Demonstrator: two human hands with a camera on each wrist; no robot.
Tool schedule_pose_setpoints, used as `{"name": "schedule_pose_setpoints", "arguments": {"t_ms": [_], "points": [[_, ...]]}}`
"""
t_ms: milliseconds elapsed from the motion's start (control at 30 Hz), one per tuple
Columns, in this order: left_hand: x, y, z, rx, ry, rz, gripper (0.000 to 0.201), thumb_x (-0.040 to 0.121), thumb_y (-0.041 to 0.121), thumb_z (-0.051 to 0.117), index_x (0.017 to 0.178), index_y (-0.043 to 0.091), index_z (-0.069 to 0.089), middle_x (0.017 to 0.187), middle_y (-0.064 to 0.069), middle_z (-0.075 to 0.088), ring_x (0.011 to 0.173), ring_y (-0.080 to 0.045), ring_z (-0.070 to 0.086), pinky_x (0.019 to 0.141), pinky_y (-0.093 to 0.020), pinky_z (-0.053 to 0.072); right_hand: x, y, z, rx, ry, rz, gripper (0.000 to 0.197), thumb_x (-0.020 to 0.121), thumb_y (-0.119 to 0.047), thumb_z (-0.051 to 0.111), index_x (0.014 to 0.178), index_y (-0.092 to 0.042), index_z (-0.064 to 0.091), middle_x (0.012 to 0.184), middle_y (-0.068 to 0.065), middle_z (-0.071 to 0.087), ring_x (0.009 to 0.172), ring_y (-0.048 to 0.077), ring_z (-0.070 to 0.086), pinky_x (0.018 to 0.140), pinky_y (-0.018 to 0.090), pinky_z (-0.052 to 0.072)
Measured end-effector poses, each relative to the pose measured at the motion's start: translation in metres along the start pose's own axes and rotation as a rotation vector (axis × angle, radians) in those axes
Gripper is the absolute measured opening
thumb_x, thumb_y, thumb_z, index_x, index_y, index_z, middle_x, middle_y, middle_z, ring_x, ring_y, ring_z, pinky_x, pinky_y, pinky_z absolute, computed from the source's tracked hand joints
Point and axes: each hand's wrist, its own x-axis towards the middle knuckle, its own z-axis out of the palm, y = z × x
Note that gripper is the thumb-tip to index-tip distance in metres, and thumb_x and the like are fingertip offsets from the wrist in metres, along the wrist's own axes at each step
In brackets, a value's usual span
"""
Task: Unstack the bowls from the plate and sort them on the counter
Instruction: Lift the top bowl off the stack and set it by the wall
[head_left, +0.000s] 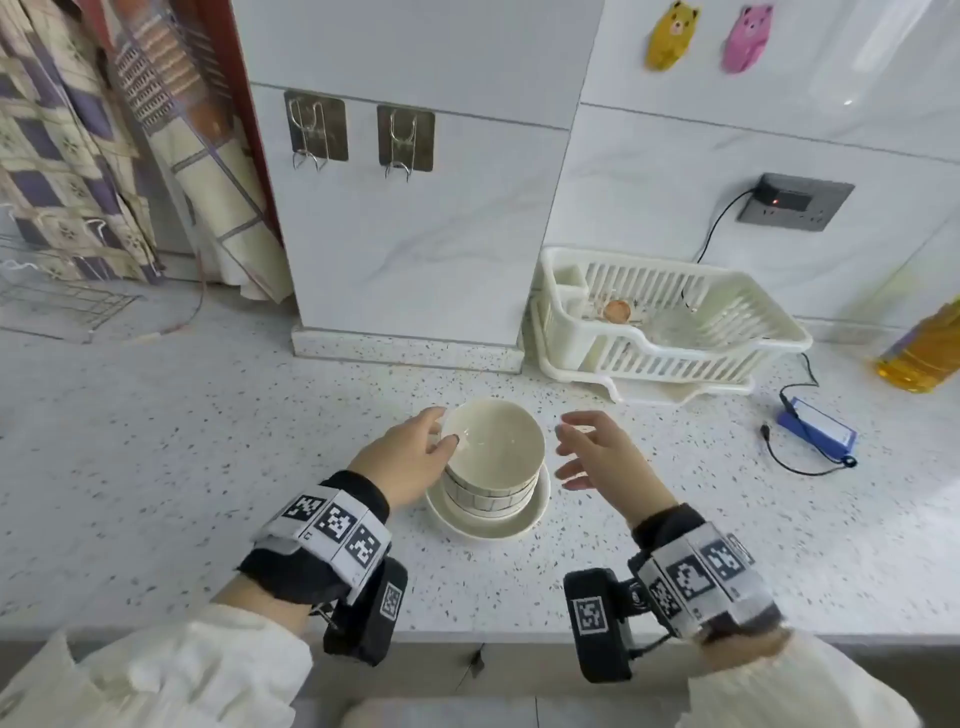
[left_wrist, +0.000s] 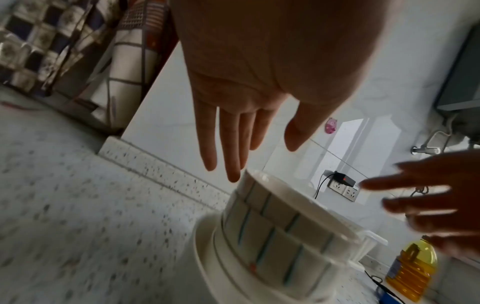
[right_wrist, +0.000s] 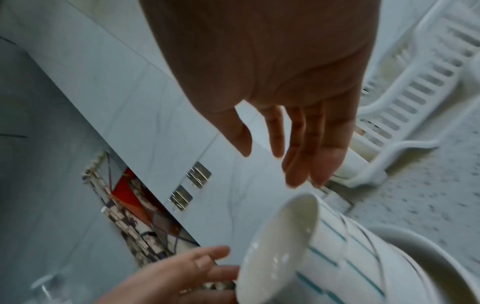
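A stack of white bowls with thin blue-green lines stands on a white plate on the speckled counter. My left hand is at the stack's left side. Its fingers are straight and its fingertips reach the top bowl's rim, with the thumb above the bowl. My right hand hovers a little right of the stack with its fingers spread, touching nothing.
A white dish rack stands at the back right. A yellow oil bottle is at the far right. A blue power pack with a black cable lies right of the stack. A tiled pillar rises behind.
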Motion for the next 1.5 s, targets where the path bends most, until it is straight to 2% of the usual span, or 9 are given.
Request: {"name": "schedule_pose_setpoints", "arguments": {"t_ms": [167,300,533,733,867,1000,1133,1300,1500], "points": [[0.000,-0.011,0.015,-0.023,-0.010,-0.017,0.044,0.093,0.033,0.039,0.135,0.023,0.034,0.137,0.000,0.051,0.114,-0.019,0.054,0.087,-0.030,0.042,0.016,0.016,0.025,-0.091,-0.047,0.129,0.047,0.090,-0.029,0.047,0.132,-0.008,0.039,0.074,0.003,0.055,0.056,0.015,0.055,0.054,0.025,0.051],[0.002,-0.017,0.022,-0.013,-0.011,-0.036,0.044,0.093,0.033,0.039,0.135,0.021,0.035,0.135,0.000,0.053,0.113,-0.020,0.054,0.090,-0.032,0.043,0.023,0.023,0.036,-0.187,-0.024,0.134,0.044,0.090,-0.022,0.043,0.131,-0.009,0.041,0.061,0.002,0.056,0.045,0.014,0.049,0.041,0.021,0.039],[0.012,-0.023,0.022,-0.007,-0.028,-0.073,0.040,0.092,0.037,0.037,0.125,0.016,0.046,0.122,-0.005,0.061,0.107,-0.022,0.058,0.092,-0.039,0.047,0.026,0.024,0.043,-0.344,0.046,0.046,0.047,0.085,-0.009,0.037,0.132,-0.010,0.042,0.054,0.002,0.056,0.043,0.014,0.046,0.047,0.024,0.039],[0.012,-0.025,0.012,-0.059,0.056,-0.010,0.032,0.092,0.033,0.039,0.114,0.015,0.054,0.113,-0.001,0.065,0.101,-0.021,0.060,0.087,-0.036,0.050,0.014,0.010,0.040,-0.376,0.105,-0.074,0.050,0.086,-0.009,0.036,0.135,-0.016,0.041,0.058,0.006,0.061,0.045,0.013,0.050,0.062,0.033,0.052],[0.014,-0.030,-0.014,-0.183,0.173,0.059,0.031,0.092,0.032,0.040,0.113,0.015,0.055,0.099,-0.003,0.066,0.091,-0.020,0.062,0.082,-0.040,0.053,0.010,-0.020,0.051,-0.283,0.113,-0.153,0.050,0.086,-0.009,0.037,0.135,-0.019,0.040,0.049,0.000,0.058,0.031,0.004,0.049,0.041,0.017,0.043],[0.024,-0.057,-0.051,-0.306,0.254,0.051,0.032,0.091,0.032,0.041,0.118,0.019,0.051,0.105,-0.005,0.065,0.095,-0.021,0.062,0.083,-0.044,0.055,0.025,-0.047,0.096,-0.099,0.048,-0.110,0.048,0.085,-0.005,0.036,0.133,-0.013,0.039,0.052,0.007,0.060,0.035,0.014,0.051,0.037,0.021,0.043],[0.041,-0.106,-0.085,-0.280,0.228,0.015,0.057,0.087,0.039,0.050,0.138,0.027,0.028,0.126,0.001,0.052,0.107,-0.021,0.056,0.090,-0.042,0.050,0.059,-0.060,0.162,0.007,-0.059,0.015,0.043,0.086,-0.003,0.035,0.129,-0.007,0.039,0.051,0.010,0.059,0.033,0.017,0.053,0.035,0.024,0.046],[0.066,-0.180,-0.123,-0.200,-0.003,-0.047,0.109,0.060,0.055,0.073,0.142,0.037,0.003,0.148,0.006,0.028,0.120,-0.010,0.043,0.102,-0.041,0.042,0.111,-0.061,0.230,-0.010,-0.125,0.157,0.043,0.087,-0.003,0.033,0.130,-0.007,0.039,0.052,0.011,0.059,0.028,0.010,0.050,0.032,0.018,0.043],[0.107,-0.224,-0.137,0.000,-0.078,-0.035,0.109,0.061,0.055,0.073,0.141,0.037,0.002,0.148,0.007,0.030,0.120,-0.013,0.049,0.091,-0.038,0.049,0.155,-0.051,0.275,-0.026,-0.143,0.289,0.047,0.087,-0.002,0.030,0.134,-0.009,0.036,0.052,0.011,0.058,0.029,0.011,0.050,0.033,0.019,0.044]]}}
